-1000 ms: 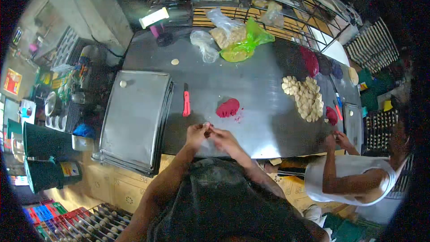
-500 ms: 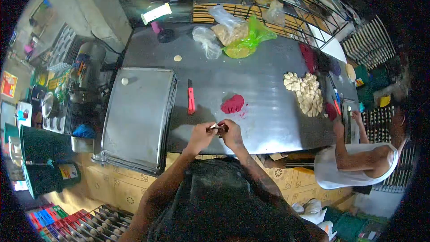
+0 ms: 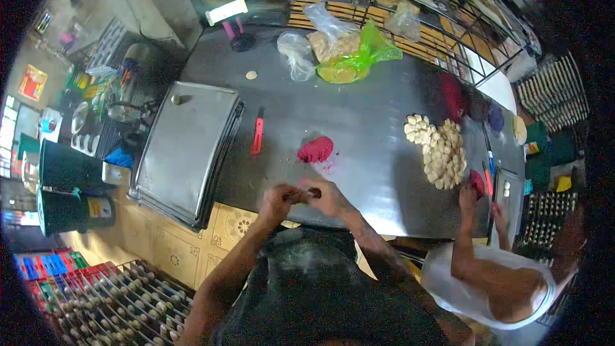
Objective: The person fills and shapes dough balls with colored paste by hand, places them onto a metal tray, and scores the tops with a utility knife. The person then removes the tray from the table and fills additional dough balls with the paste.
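Note:
My left hand [image 3: 279, 202] and my right hand [image 3: 330, 198] meet at the table's near edge, fingers curled and pressed together. Between them is a small piece of dough, seen as a whitish bit half a second ago and now mostly hidden by the fingers. Just beyond lies a crumbly dark-pink mound of filling [image 3: 316, 150]. A red-handled cutter knife [image 3: 257, 136] rests left of the mound. Farther right, many pale dough pieces [image 3: 443, 154] sit in a heap.
Stacked metal trays [image 3: 189, 141] stand at the left, a small ball [image 3: 177, 99] on top. Plastic bags [image 3: 349, 57] and a lamp [image 3: 227, 11] are at the back. A co-worker in a white top [image 3: 487, 282] works at the right beside another tray [image 3: 507, 202].
The view has shifted and turned a little. My hands stay together, fingers shifted around the dough. The co-worker's hand has moved to a dark-pink lump on the table.

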Tool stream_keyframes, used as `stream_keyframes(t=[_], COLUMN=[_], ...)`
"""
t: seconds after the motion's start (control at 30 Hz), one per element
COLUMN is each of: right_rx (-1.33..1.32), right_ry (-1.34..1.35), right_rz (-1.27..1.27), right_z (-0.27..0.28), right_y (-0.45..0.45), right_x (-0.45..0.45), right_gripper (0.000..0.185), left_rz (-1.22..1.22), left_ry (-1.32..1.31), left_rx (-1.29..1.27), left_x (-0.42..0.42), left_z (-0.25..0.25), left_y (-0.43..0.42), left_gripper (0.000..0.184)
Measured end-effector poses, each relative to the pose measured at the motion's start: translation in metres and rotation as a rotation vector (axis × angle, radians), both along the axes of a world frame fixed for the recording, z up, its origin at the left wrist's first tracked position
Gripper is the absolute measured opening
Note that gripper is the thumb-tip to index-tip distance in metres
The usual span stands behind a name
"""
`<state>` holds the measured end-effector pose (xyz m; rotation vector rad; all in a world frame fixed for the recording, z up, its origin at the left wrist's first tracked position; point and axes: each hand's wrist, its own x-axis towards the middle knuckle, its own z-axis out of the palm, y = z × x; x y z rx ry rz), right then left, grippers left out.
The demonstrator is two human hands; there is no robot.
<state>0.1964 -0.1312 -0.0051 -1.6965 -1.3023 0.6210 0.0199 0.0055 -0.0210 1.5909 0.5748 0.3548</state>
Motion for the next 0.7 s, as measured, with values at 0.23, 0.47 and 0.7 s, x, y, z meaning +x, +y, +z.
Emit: stream_keyframes(t=[0.23, 0.47, 0.7], right_rx=[-0.058, -0.138, -0.081], right_ry=[-0.110, -0.069, 0.315], right_rz=[0.084, 0.010, -0.035], right_z=[-0.001, 0.028, 0.001], right_y=[0.033, 0.094, 0.215], right_x=[-0.017, -0.010, -0.038], right_gripper=[0.022, 0.011, 0.019], left_rz=[0.079, 0.158, 0.249], left_ry=[0.193, 0.123, 0.032], left_rx=[0.510, -0.197, -0.494], left_x=[0.019, 0.010, -0.020], left_z=[0.056, 0.081, 0.094], left_y=[0.002, 0.063, 0.177], left_gripper=[0.022, 0.038, 0.040])
